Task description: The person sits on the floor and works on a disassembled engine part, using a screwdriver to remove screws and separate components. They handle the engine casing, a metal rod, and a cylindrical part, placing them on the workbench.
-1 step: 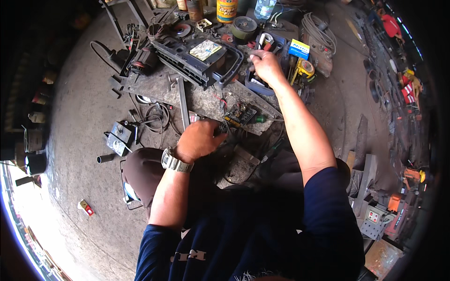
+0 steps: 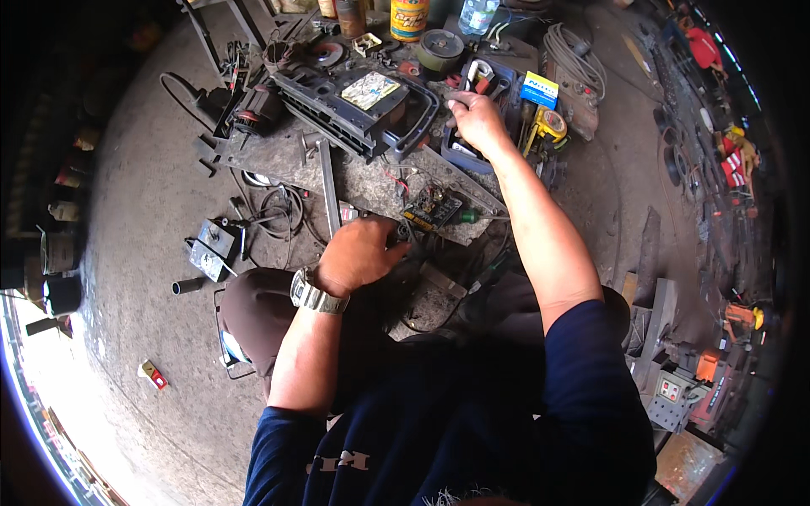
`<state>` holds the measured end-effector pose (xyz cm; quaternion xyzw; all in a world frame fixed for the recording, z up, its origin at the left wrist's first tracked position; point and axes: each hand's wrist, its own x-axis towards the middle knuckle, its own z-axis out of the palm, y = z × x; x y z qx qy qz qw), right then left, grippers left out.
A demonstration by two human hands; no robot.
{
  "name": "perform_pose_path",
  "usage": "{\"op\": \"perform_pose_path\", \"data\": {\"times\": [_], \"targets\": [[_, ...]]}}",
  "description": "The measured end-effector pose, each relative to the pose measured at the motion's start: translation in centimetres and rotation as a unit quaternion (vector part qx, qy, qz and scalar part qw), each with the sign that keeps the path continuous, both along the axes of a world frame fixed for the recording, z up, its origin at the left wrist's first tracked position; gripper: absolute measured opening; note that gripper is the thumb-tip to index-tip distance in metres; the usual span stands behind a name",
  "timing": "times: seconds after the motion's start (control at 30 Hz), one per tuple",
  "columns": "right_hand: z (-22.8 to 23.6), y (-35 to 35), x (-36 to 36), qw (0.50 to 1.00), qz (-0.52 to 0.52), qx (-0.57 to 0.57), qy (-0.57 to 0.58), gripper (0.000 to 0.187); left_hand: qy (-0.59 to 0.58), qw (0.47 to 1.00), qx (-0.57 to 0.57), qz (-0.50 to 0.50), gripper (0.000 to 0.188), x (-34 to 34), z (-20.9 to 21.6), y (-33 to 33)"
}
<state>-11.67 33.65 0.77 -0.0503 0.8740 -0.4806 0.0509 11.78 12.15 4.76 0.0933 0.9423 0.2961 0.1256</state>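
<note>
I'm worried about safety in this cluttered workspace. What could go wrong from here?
The right hand is at the crowded dark blue tray, so its fingers might scrape against something inside. The yellow tape measure sits just beyond the tray, where a sideways sweep of that arm could knock it. The long metal bar ends close to the left hand, so a bump might shift it.

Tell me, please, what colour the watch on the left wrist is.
The watch is silver-coloured, best seen in the head view.
</note>
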Motion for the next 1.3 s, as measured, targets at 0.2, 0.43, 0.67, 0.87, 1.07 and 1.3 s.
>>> {"op": "perform_pose_path", "data": {"times": [0.2, 0.43, 0.67, 0.87, 1.07, 1.3], "targets": [[-1.8, 3.1, -3.3, 0.974, -0.132, 0.128, 0.128, 0.045, 0.003, 1.0, 0.025, -0.005, 0.036, -0.4, -0.2, -0.2], [-2.5, 6.2, -6.9, 0.959, -0.098, 0.212, 0.161, 0.04, 0.029, 0.999, 0.015, -0.014, 0.033, -1.0, -0.4, -0.5], [3.3, -1.6, -6.8, 0.967, -0.072, 0.209, 0.124, 0.061, 0.029, 0.999, 0.017, -0.023, 0.037, -1.0, -1.0, -0.1], [0.3, -6.6, -10.2, 0.967, -0.171, 0.167, 0.086, 0.121, 0.032, 0.999, 0.027, -0.02, 0.035, -1.3, 0.1, 0.2], [-2.6, -7.3, -11.8, 0.962, -0.205, 0.097, 0.151, 0.132, 0.031, 0.999, 0.026, -0.032, 0.044, -1.2, -0.3, 0.0], [-4.1, -7.6, -13.1, 0.949, -0.232, 0.038, 0.208, 0.133, 0.026, 0.998, 0.04, -0.042, 0.043, -1.6, 0.1, 0.6]]}}
